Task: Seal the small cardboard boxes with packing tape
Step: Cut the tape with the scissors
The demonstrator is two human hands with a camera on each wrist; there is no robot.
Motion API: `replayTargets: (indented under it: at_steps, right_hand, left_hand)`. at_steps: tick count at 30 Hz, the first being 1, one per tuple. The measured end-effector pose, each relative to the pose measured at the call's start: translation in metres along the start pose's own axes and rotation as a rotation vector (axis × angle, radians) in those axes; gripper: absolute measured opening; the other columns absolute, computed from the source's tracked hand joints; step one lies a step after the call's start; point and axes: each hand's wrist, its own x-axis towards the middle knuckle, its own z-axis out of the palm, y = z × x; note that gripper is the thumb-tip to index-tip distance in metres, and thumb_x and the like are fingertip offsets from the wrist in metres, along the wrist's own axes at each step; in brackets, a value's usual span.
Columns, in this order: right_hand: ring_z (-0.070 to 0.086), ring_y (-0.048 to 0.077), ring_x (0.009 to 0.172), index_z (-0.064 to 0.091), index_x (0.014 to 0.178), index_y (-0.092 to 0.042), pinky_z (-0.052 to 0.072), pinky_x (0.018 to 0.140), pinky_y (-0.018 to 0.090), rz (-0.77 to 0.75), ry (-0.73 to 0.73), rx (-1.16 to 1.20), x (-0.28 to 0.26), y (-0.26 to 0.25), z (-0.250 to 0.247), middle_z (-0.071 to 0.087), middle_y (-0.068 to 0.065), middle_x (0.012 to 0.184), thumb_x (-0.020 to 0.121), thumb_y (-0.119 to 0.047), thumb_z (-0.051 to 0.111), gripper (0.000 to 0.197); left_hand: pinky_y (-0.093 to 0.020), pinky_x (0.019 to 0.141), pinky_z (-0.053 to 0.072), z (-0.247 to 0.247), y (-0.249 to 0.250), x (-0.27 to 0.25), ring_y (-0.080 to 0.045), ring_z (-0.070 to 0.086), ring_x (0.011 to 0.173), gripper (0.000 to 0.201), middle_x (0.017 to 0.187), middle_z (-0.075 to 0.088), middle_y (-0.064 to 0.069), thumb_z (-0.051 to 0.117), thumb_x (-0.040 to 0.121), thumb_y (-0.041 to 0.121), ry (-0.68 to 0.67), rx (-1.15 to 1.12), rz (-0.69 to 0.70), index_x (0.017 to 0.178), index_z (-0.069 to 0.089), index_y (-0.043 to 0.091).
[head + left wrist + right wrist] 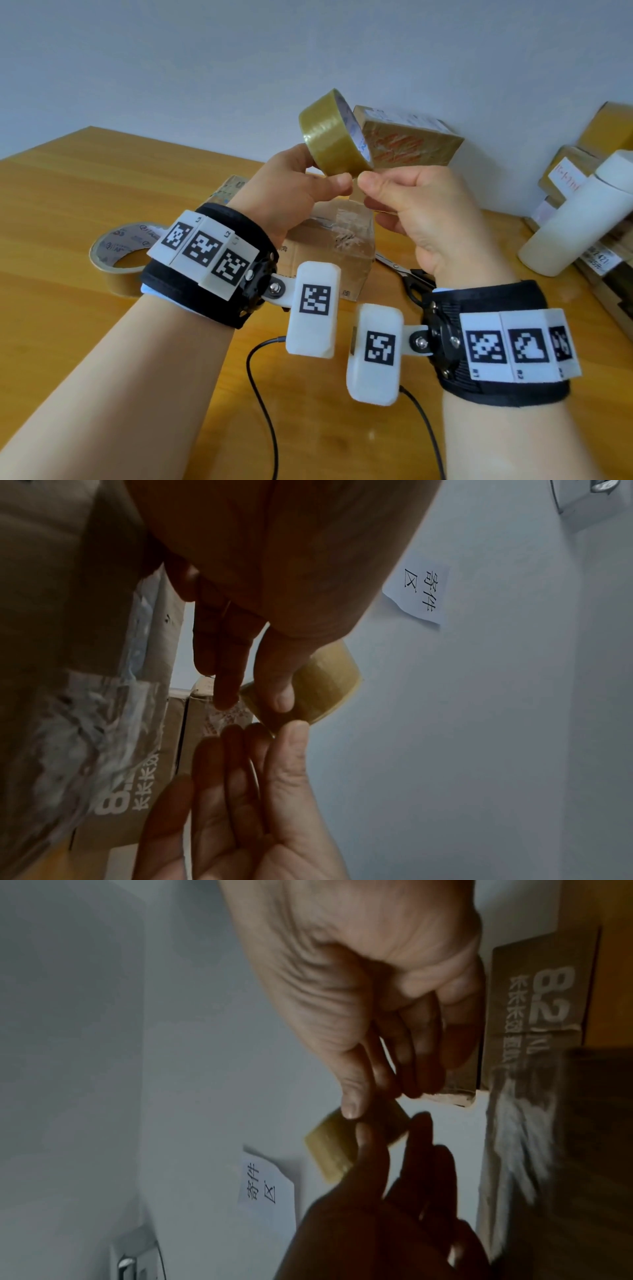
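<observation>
My left hand (310,186) holds a yellowish roll of packing tape (327,137) up in the air above the table, thumb on its outer face (281,688). My right hand (378,193) meets it from the right, fingers curled, thumb and forefinger pinching the roll's lower rim (354,1104). Whether a loose tape end is lifted I cannot tell. Beneath both hands a small cardboard box (342,246) lies on the table, with clear tape across its top. A second small box (411,140), wrapped in tape, stands behind the roll.
Another tape roll (118,255) lies flat on the wooden table (68,192) at the left. Scissors (406,274) rest right of the box, partly behind my right wrist. A white bottle (579,216) and stacked parcels (568,168) crowd the right edge. Cables (263,394) trail near me.
</observation>
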Motion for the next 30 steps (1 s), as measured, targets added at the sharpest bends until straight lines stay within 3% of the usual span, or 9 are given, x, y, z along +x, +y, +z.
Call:
replayTargets:
  at_steps: [2,6,9,12,14,16,20,26,30]
  right_hand:
    - [0.074,0.011,0.089,0.078,0.094,-0.022,0.057,0.075,0.028,-0.038,0.051,-0.002,0.001,0.0,0.003,0.078,-0.005,0.09,0.084,-0.031,0.082,0.014]
    - [0.074,0.012,0.079,0.075,0.083,-0.026,0.058,0.072,0.029,-0.12,0.148,-0.009,0.001,-0.001,0.004,0.077,-0.005,0.081,0.089,-0.022,0.077,0.008]
    - [0.074,0.014,0.08,0.074,0.079,-0.026,0.062,0.074,0.035,-0.181,0.206,-0.044,0.0,-0.006,-0.001,0.076,-0.005,0.079,0.091,-0.019,0.072,0.014]
    - [0.072,0.017,0.081,0.07,0.079,-0.025,0.063,0.077,0.042,-0.26,0.307,-0.132,-0.002,-0.011,-0.011,0.074,-0.003,0.081,0.09,-0.022,0.066,0.012]
    - [0.066,0.008,0.078,0.068,0.086,-0.023,0.058,0.072,0.027,-0.344,0.347,-0.364,-0.006,-0.015,-0.019,0.07,-0.007,0.082,0.094,-0.023,0.061,0.011]
    - [0.059,0.004,0.08,0.066,0.092,-0.021,0.045,0.063,0.014,-0.414,0.337,-0.552,-0.011,-0.018,-0.025,0.065,-0.011,0.086,0.098,-0.023,0.057,0.011]
    - [0.056,0.008,0.084,0.064,0.092,-0.023,0.037,0.064,0.013,-0.466,0.214,-0.649,-0.017,-0.027,-0.029,0.064,-0.009,0.093,0.1,-0.024,0.057,0.01]
    - [0.045,0.006,0.078,0.061,0.093,-0.022,0.032,0.061,0.003,-0.528,0.136,-0.749,-0.022,-0.035,-0.035,0.056,-0.006,0.093,0.102,-0.026,0.053,0.013]
    - [0.053,0.006,0.075,0.06,0.091,-0.02,0.043,0.066,0.022,-0.474,0.042,-0.617,-0.027,-0.039,-0.033,0.063,-0.004,0.087,0.104,-0.025,0.05,0.018]
  left_hand:
    - [-0.042,0.098,0.05,0.001,0.002,-0.002,-0.019,0.069,0.105,0.025,0.101,0.076,-0.003,0.072,0.09,0.02,-0.023,-0.011,0.017,0.115,0.07,0.025]
    - [-0.021,0.075,0.039,0.003,0.01,-0.008,0.001,0.069,0.09,0.028,0.103,0.076,0.001,0.068,0.092,0.018,-0.066,-0.035,0.014,0.119,0.067,0.022]
    - [-0.021,0.07,0.039,0.005,0.013,-0.01,-0.003,0.069,0.099,0.033,0.106,0.076,0.002,0.069,0.091,0.022,-0.083,-0.057,-0.04,0.123,0.063,0.02]
    - [-0.031,0.087,0.044,0.003,0.013,-0.008,-0.013,0.063,0.113,0.064,0.122,0.069,-0.001,0.078,0.082,0.033,-0.001,-0.087,-0.082,0.137,0.049,0.019]
    - [-0.038,0.103,0.041,0.0,0.014,-0.007,-0.017,0.053,0.125,0.087,0.141,0.052,-0.004,0.081,0.078,0.032,0.045,-0.109,-0.035,0.149,0.031,0.025]
    - [-0.037,0.103,0.041,0.0,0.018,-0.01,-0.015,0.047,0.128,0.082,0.146,0.042,0.002,0.081,0.079,0.029,-0.001,-0.017,0.065,0.147,0.035,0.036]
    - [-0.012,0.076,0.051,0.009,0.021,-0.013,0.011,0.061,0.089,0.042,0.12,0.064,0.003,0.081,0.079,0.021,-0.078,0.158,0.15,0.118,0.065,0.023]
    - [-0.031,0.072,0.048,0.017,0.019,-0.011,-0.012,0.057,0.071,0.02,0.081,0.065,-0.005,0.078,0.083,0.021,-0.066,0.336,0.201,0.088,0.066,0.006]
    - [-0.023,0.062,0.043,0.014,0.024,-0.01,-0.006,0.051,0.06,0.02,0.077,0.062,-0.001,0.079,0.082,0.023,-0.019,0.363,0.209,0.086,0.066,0.008]
